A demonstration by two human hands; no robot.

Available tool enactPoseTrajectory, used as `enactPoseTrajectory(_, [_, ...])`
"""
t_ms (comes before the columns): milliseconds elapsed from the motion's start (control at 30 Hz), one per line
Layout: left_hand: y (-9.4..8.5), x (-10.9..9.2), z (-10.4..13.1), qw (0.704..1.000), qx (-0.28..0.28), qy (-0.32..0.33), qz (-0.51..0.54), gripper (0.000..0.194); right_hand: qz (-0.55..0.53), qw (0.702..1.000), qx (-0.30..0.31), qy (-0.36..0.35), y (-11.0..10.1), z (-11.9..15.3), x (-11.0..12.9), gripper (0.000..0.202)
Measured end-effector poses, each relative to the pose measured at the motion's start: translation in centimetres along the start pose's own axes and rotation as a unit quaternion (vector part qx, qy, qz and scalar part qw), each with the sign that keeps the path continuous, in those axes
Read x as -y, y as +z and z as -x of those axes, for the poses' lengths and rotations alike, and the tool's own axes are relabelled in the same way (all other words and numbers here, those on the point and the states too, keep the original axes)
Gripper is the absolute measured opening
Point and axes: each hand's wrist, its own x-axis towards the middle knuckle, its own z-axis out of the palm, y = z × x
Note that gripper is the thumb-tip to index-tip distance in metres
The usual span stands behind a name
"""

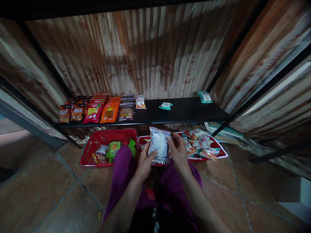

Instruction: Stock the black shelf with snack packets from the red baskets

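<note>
Between my two hands is a snack bag (159, 145), white with blue print and a red-and-blue striped edge, its printed back turned towards me. My left hand (145, 161) grips its lower left side, thumb on the front. At its right side my right hand (178, 149) holds the upper edge. Below and behind the bag stands a red basket with a white rim (224, 154), partly hidden by my hands, with several similar snack bags (200, 142) heaped in its right part.
A black shelf (187, 111) runs ahead, with rows of brown, pink, orange and dark snack packets (110, 110) on its left. One white-and-red bag (140, 102) and two teal packets (165, 106) lie farther right. Another red basket (97, 137) with green packets stands left. Black posts flank the shelf.
</note>
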Motion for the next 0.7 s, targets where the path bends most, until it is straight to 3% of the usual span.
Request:
enactPoseTrajectory(400, [-0.3,-0.5,0.0,0.999,0.012,0.044,0.002,0.046,-0.010,0.996,0.036,-0.075,0.6,1.0,2.0,0.046])
enactPoseTrajectory(700, [-0.3,-0.4,0.2,0.999,0.008,0.043,-0.002,0.047,0.055,0.988,0.014,-0.142,0.3,1.7,2.4,0.041])
